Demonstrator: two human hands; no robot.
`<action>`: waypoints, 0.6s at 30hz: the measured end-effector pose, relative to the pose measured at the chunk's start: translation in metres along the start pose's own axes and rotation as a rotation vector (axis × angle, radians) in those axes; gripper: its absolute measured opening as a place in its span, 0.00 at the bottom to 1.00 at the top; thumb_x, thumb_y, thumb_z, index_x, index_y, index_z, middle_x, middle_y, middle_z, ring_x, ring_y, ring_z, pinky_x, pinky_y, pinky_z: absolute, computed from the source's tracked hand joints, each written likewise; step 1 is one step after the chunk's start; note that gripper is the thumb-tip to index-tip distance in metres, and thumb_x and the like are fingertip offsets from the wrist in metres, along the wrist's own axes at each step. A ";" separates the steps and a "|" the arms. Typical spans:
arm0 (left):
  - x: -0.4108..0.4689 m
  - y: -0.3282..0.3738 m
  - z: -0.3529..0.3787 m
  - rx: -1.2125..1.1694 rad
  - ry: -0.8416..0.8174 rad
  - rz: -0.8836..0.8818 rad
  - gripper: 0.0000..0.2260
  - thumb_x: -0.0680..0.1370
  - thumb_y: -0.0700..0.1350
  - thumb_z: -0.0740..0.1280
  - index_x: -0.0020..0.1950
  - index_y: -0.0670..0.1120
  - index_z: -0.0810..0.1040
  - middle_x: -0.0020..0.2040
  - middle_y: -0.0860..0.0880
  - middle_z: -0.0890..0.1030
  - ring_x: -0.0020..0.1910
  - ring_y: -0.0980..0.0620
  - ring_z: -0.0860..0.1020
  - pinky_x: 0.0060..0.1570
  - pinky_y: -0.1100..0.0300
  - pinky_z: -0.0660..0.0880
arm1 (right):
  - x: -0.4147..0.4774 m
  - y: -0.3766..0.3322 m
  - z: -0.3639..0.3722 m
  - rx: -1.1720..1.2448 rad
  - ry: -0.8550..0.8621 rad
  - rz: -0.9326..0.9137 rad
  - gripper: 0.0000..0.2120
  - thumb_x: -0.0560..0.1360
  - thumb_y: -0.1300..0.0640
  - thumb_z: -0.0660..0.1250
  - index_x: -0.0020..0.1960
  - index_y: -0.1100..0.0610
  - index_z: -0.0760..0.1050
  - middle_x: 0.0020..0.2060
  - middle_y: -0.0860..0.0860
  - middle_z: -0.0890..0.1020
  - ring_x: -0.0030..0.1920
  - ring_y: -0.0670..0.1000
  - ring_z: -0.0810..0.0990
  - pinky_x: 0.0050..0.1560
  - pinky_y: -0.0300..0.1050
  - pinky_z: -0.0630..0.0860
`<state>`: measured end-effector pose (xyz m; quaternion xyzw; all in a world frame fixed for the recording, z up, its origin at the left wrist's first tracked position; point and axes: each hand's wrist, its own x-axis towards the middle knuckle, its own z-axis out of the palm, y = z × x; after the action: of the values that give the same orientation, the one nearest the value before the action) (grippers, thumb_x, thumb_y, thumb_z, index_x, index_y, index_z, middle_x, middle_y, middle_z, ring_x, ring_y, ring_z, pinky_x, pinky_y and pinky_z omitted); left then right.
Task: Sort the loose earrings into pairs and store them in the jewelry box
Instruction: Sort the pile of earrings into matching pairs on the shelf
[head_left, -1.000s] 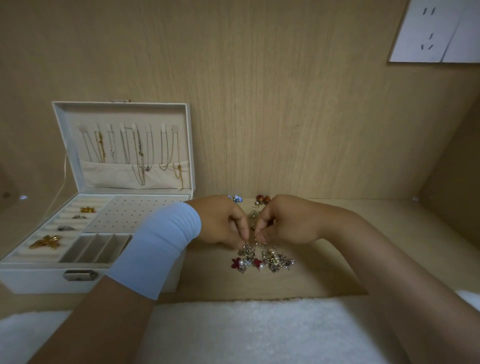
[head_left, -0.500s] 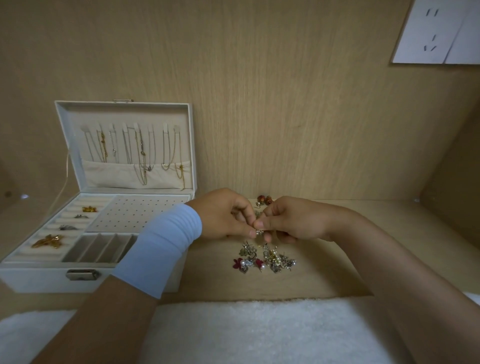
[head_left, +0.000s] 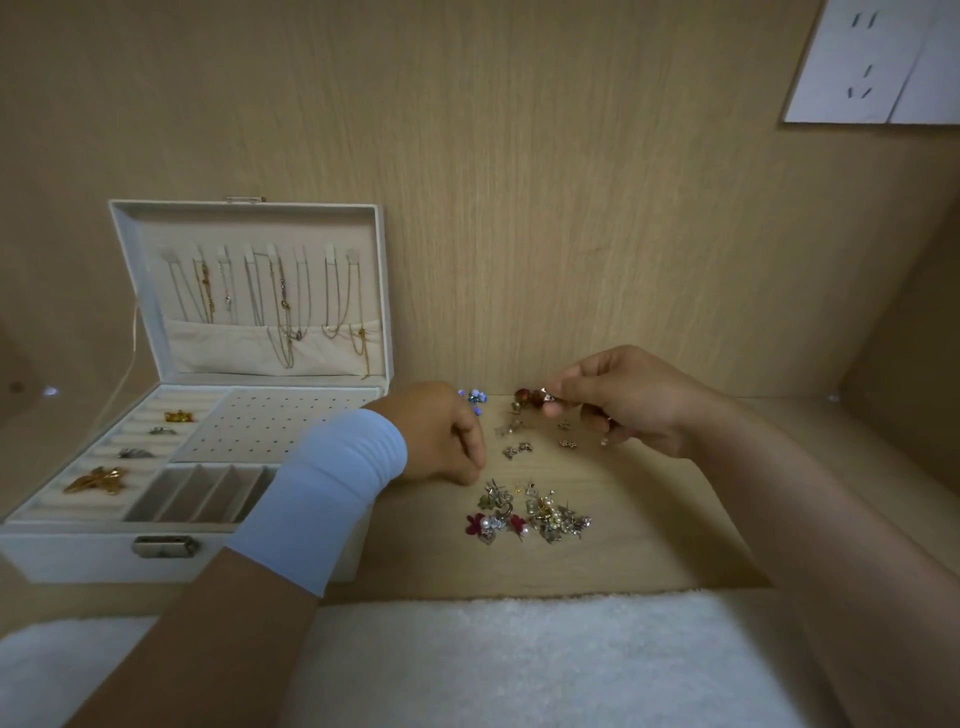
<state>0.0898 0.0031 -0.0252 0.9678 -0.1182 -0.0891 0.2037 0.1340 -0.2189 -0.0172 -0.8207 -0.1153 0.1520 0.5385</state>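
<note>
Right hand (head_left: 631, 402) pinching small metal earring (head_left: 549, 398), left hand (head_left: 441, 434) curled, grip indiscernible, tangled glittering earring pile (head_left: 530, 512) on wood-grain tabletop (head_left: 649, 519), white jewelry box (head_left: 78, 558) open

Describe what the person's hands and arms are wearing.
The left hand has a wide, pale blue, ribbed fabric band around its wrist; the forearm behind it is bare. The right hand and its arm are bare, with no sleeve or watch visible.

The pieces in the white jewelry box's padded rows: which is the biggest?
The large gold leaf-shaped piece, in the frontmost row of the white jewelry box. The small gold piece and two silver pieces behind it are clearly smaller.
</note>
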 end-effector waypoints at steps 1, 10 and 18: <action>0.001 0.001 0.002 0.018 -0.035 0.004 0.05 0.70 0.46 0.77 0.40 0.55 0.84 0.39 0.62 0.82 0.44 0.62 0.80 0.53 0.64 0.76 | 0.000 0.001 -0.001 -0.013 0.000 0.004 0.06 0.78 0.58 0.69 0.48 0.61 0.82 0.41 0.51 0.87 0.25 0.45 0.68 0.29 0.40 0.63; 0.002 0.002 0.002 0.116 -0.169 -0.022 0.07 0.72 0.45 0.75 0.42 0.56 0.81 0.44 0.58 0.83 0.48 0.58 0.80 0.57 0.60 0.76 | 0.000 0.005 0.012 -0.188 -0.058 0.000 0.06 0.77 0.58 0.70 0.47 0.61 0.84 0.32 0.45 0.82 0.24 0.45 0.68 0.25 0.36 0.63; 0.002 0.005 0.003 0.021 -0.094 0.086 0.11 0.74 0.41 0.72 0.51 0.57 0.84 0.41 0.64 0.79 0.38 0.73 0.76 0.40 0.79 0.68 | 0.001 0.007 0.017 -0.235 -0.154 -0.047 0.05 0.76 0.62 0.70 0.49 0.56 0.84 0.35 0.49 0.83 0.24 0.44 0.69 0.24 0.35 0.64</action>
<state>0.0904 -0.0028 -0.0262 0.9586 -0.1701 -0.1243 0.1917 0.1283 -0.2071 -0.0300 -0.8612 -0.1925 0.1871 0.4316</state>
